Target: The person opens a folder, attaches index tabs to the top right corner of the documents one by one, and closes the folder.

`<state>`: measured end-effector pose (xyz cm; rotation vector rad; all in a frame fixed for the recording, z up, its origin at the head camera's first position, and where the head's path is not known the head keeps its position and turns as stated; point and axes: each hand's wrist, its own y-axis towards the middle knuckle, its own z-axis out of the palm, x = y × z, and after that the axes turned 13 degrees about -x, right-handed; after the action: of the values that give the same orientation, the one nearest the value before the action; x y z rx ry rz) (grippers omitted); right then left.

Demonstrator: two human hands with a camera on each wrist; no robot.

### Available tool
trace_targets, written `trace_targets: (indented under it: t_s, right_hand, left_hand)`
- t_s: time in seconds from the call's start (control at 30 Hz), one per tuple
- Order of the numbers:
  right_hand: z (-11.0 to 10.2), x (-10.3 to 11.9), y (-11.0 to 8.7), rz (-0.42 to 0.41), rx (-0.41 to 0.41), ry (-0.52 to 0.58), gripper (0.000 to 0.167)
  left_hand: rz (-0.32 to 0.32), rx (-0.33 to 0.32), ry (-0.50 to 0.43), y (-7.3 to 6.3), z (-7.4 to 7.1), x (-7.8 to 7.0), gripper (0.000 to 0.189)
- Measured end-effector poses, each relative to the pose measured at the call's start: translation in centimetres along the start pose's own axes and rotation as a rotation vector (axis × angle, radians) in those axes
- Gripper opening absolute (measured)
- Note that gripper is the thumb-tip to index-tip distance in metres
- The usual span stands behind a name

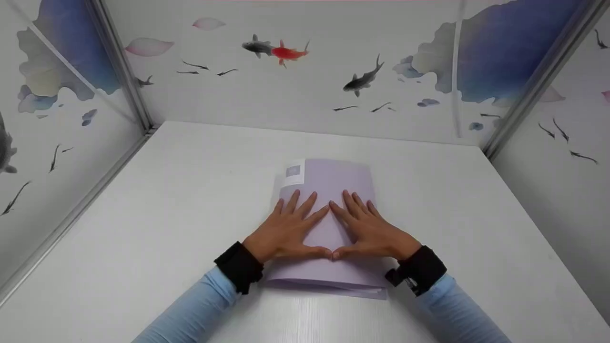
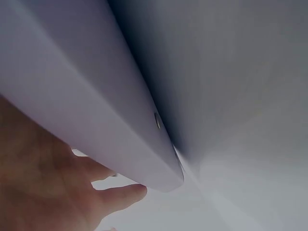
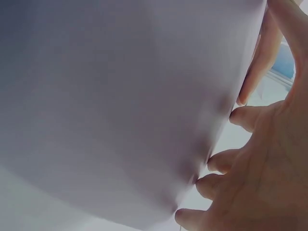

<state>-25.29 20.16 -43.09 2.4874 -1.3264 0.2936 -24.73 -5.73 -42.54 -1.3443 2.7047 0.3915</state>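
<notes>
A light purple file folder [image 1: 338,178] lies closed on the white table, with a white label [image 1: 294,174] at its upper left. My left hand [image 1: 286,231] rests on its left half, fingers spread and pointing away from me. On the right half lies my right hand [image 1: 374,231], its fingers also spread. The thumbs and index fingertips of both hands meet or nearly meet over the middle of the cover. The folder's near edge gapes slightly. In the left wrist view, the folder's spine [image 2: 110,110] shows a small metal-rimmed hole. Fingertips press along the cover in the right wrist view.
The white table [image 1: 190,190] extends around the folder on all sides. Panels with painted fish and lotus stand behind it and at both sides, joined by metal corner posts [image 1: 116,62]. Black bands [image 1: 240,267] wrap both wrists, over light blue sleeves.
</notes>
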Motion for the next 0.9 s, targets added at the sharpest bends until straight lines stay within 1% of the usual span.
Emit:
trace_targets:
  t_s: [0.23, 0.43, 0.53, 0.6, 0.63, 0.77, 0.83, 0.9]
  right_hand:
    - [-0.3, 0.0, -0.1, -0.001, -0.002, -0.011, 0.119]
    - [-0.7, 0.3, 0.0, -0.001, -0.003, -0.017, 0.119]
    - [-1.5, 0.0, 0.0, 0.010, -0.017, -0.007, 0.117]
    - [-2.6, -0.6, -0.3, 0.039, -0.044, 0.027, 0.110]
    - [-3.3, -1.0, -0.4, 0.063, -0.066, 0.054, 0.104]
    - [-6.3, -3.6, -1.0, 0.172, -0.189, 0.193, 0.075]
    - [-7.2, -4.8, -1.2, 0.218, -0.245, 0.266, 0.064]
    - [-7.2, -5.7, -1.4, 0.222, -0.287, 0.296, 0.058]
  left_hand:
    - [0.015, -0.008, 0.014, 0.0, -0.3, -0.2, 0.103]
    - [0.010, -0.006, -0.010, -0.1, -0.6, -0.2, 0.102]
    - [0.010, -0.007, -0.024, -0.1, -0.9, -0.1, 0.100]
    - [0.005, -0.009, -0.034, 0.0, -1.2, -0.1, 0.099]
    - [0.004, -0.012, -0.036, 0.0, -1.4, -0.1, 0.099]
    - [0.013, -0.044, -0.056, 0.1, -2.3, -0.7, 0.103]
    - [0.045, -0.093, -0.071, 0.0, -3.0, -1.3, 0.106]
    - [0.105, -0.170, -0.063, -0.3, -3.6, -2.1, 0.110]
